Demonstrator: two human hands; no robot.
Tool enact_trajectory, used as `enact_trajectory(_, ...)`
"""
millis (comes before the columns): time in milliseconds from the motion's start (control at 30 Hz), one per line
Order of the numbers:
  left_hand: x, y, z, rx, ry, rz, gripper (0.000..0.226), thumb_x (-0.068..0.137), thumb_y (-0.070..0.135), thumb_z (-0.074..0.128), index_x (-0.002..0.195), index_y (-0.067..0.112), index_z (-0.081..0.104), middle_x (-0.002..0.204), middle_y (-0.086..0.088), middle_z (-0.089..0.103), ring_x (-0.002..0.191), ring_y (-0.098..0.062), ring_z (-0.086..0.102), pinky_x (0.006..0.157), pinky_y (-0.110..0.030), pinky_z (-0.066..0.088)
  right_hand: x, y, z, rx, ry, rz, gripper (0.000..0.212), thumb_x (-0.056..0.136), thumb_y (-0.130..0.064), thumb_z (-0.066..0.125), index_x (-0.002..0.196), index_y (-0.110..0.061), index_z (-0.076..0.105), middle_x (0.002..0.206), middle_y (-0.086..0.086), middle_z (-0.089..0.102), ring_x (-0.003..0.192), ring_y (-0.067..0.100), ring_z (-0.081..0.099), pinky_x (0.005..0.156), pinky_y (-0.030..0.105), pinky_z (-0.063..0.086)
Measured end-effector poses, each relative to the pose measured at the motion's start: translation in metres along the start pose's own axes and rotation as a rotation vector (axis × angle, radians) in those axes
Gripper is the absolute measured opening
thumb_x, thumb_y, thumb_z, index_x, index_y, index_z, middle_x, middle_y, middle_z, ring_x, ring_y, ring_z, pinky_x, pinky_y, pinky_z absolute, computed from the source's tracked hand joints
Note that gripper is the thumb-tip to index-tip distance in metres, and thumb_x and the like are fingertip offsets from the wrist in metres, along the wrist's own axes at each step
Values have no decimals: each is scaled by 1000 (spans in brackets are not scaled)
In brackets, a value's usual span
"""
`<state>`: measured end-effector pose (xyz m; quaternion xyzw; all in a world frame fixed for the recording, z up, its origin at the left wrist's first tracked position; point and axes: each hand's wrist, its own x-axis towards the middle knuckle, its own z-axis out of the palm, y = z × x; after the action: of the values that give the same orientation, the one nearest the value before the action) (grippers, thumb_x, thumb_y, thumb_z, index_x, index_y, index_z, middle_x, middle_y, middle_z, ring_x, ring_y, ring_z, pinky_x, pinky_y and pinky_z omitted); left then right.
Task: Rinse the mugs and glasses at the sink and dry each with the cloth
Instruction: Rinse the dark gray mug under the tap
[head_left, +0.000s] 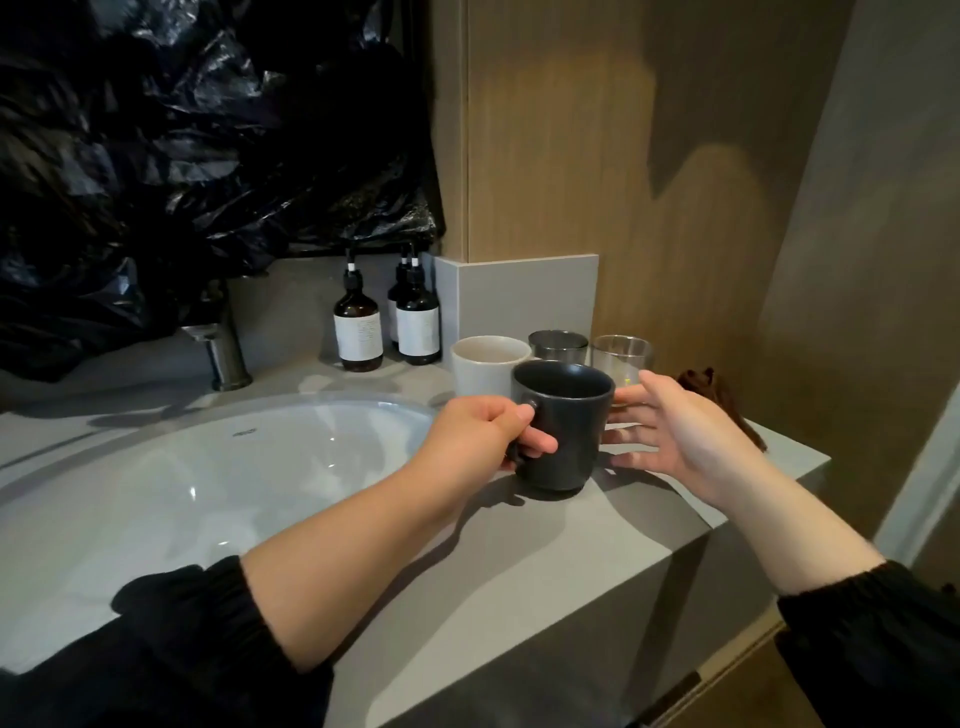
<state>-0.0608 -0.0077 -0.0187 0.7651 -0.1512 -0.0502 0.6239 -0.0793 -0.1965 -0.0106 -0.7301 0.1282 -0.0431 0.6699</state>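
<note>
Four vessels are to be washed, and we judge that the work is only at its beginning. Our left hand (498, 441) grips the handle of the dark mug (563, 426), with the fingers curled through it and the thumb on top. Our right hand (685, 431) is released, its fingers straight and spread just beside the far wall of the mug; we cannot tell if they touch it. The mug stands upright between the two hands, low over the bench (571, 551) or resting on it; we cannot say which.

Just behind the left hand stands the white mug (485, 369). Behind the dark mug is the smoked glass (558, 347), and the clear glass (621, 358) is just beyond the fingertips of the right hand. The brown cloth (711, 387) lies behind the right hand, untouched.

To the left of the left hand is the sink (208, 467), and no water comes from the tap (221, 343). We see no drops on any vessel, so none looks rinsed yet. What is left, as we judge it, is to rinse and dry all four.
</note>
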Motion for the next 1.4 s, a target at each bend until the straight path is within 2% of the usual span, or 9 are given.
enact_trajectory(267, -26, -21, -121, 109, 140, 170, 31, 100, 8, 41, 74, 7, 59, 68, 5, 73, 69, -6, 63, 66, -18, 48, -1, -10, 111, -109, -250, -2, 51, 100, -49, 31, 109, -7, 60, 106, 14, 67, 79, 33, 70, 62, 35, 56)
enact_trajectory(367, -36, -35, -157, 245, 233, 172, 39, 96, 3, 46, 65, 19, 63, 70, 4, 73, 74, -11, 64, 70, -22, 48, 17, -16, 157, -98, -356, 60, 58, 98, -54, 30, 114, -5, 57, 108, 14, 65, 79, 35, 71, 64, 37, 58)
enact_trajectory(533, -46, -52, -196, 589, 352, 118, 38, 93, 8, 52, 61, 26, 60, 57, 24, 62, 61, 8, 53, 60, -8, 37, 51, -26, 223, -138, -555, 247, 76, 90, -67, 23, 124, -5, 53, 105, 23, 66, 75, 36, 70, 62, 32, 51)
enact_trajectory(667, -48, -61, -216, 753, 327, 95, 20, 94, 10, 53, 80, 10, 68, 70, 6, 58, 65, -10, 50, 57, -15, 36, 66, -23, 259, -145, -747, 325, 75, 83, -73, 33, 123, -14, 56, 102, 22, 69, 78, 37, 69, 56, 29, 53)
enact_trajectory(800, -41, -76, -239, 1093, 237, 81, 13, 96, 18, 50, 95, 14, 63, 96, 0, 58, 92, -18, 50, 80, -31, 40, 79, -7, 280, 42, -794, 281, 51, 89, -61, 44, 115, -20, 61, 110, 15, 67, 103, 34, 62, 79, 42, 51)
enact_trajectory(900, -32, -87, -259, 1223, 176, 160, 10, 96, 20, 50, 90, 15, 57, 97, 3, 51, 93, -14, 45, 79, -25, 33, 87, 2, 293, 112, -784, 278, 44, 90, -55, 49, 111, -19, 62, 105, 13, 69, 103, 30, 62, 86, 45, 52)
enact_trajectory(1033, -20, -103, -278, 1366, 136, 252, 9, 92, 20, 57, 90, 18, 65, 104, 1, 55, 95, -18, 51, 83, -29, 42, 98, 13, 301, 170, -784, 259, 46, 86, -43, 64, 122, -15, 58, 116, 15, 67, 106, 31, 64, 86, 50, 54)
enact_trajectory(1200, -9, -114, -289, 1588, 153, 501, 15, 70, 6, 79, 71, 18, 70, 84, -1, 69, 98, -28, 62, 93, -38, 44, 106, 21, 301, 173, -833, 117, 53, 81, -23, 71, 130, -19, 49, 128, 12, 60, 113, 27, 61, 90, 49, 53)
enact_trajectory(1400, -14, -106, -290, 1866, 197, 651, 23, 60, -3, 76, 71, 16, 67, 77, 3, 65, 105, -28, 61, 103, -55, 39, 100, 12, 296, 261, -917, -58, 67, 80, 1, 62, 137, -27, 40, 130, 9, 58, 112, 28, 61, 86, 44, 53)
